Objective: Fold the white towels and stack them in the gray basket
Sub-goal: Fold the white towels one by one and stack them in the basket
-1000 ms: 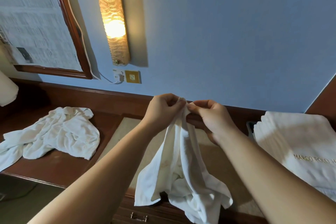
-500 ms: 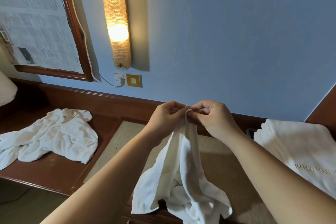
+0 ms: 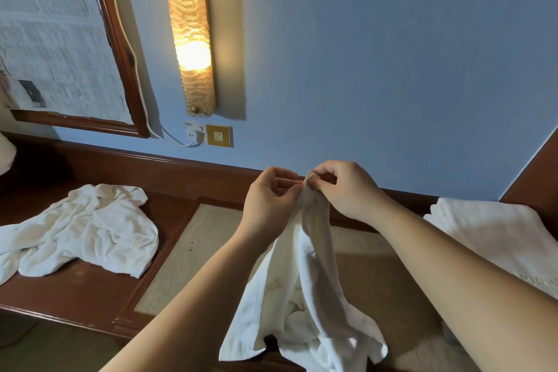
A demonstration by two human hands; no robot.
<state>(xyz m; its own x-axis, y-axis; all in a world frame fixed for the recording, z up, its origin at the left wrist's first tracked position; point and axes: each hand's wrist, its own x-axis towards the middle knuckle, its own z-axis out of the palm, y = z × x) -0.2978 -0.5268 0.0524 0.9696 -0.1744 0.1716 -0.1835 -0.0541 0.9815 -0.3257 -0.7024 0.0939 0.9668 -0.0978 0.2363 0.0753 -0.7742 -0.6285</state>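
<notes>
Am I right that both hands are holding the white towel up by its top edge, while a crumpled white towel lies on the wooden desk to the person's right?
Not quite: the head view shows the crumpled white towel to the person's left; the rest holds.

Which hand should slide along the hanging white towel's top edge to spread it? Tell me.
Probably the left hand: its fingertips only lightly meet the hanging white cloth towel, while the right hand pinches the raised corner and can anchor it.

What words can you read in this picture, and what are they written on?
"POLO H", partly cut off by the arm and the frame edge: gold stitching on the folded white towel at right.
Gold lettering on the held towel: too creased to read.
Newspaper in the wooden frame: print too small to read.
</notes>
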